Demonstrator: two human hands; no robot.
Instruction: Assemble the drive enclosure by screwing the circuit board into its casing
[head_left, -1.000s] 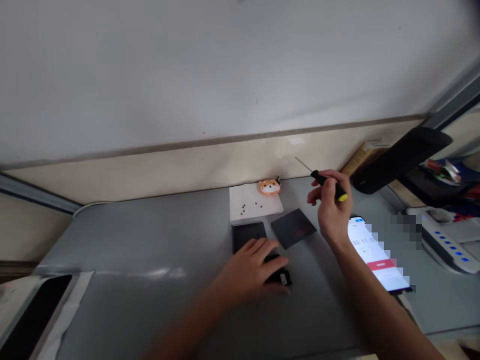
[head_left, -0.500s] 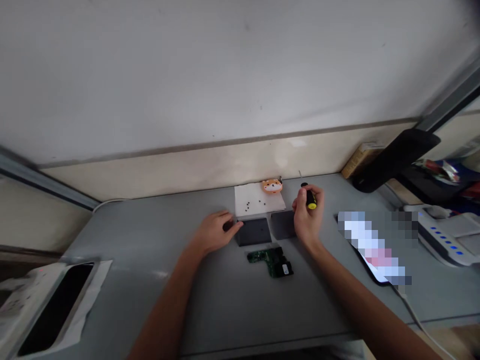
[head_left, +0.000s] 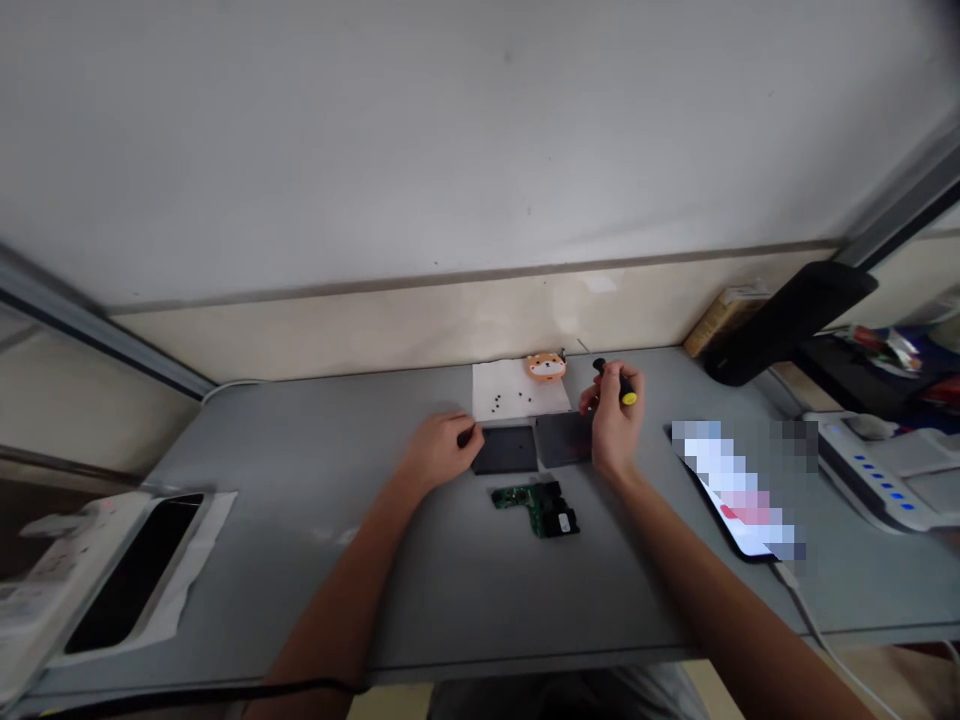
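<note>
My left hand (head_left: 444, 449) pinches the left edge of a flat black casing half (head_left: 507, 449) lying on the grey table. In my right hand (head_left: 618, 424) is a black-and-yellow screwdriver (head_left: 615, 382), its thin shaft pointing up and left, away from the table. A second dark casing half (head_left: 562, 440) lies just right of the first, partly hidden behind my right hand. Nearer me lies a green circuit board (head_left: 537, 507) with a black part and a white label. Several tiny screws (head_left: 497, 402) rest on a white sheet of paper (head_left: 484, 378) behind the casing halves.
An orange animal-faced case (head_left: 546, 367) sits on the paper's back corner. To the right are a lit phone (head_left: 739, 500) with a cable, a white power strip (head_left: 877, 475), a black cylinder (head_left: 791, 325) and a book (head_left: 724, 318). A dark-screened phone (head_left: 139, 570) lies at left.
My left thumb and fingers have come together at the casing's left edge. The screwdriver has tipped further to the left in my right hand. The view has shifted slightly.
</note>
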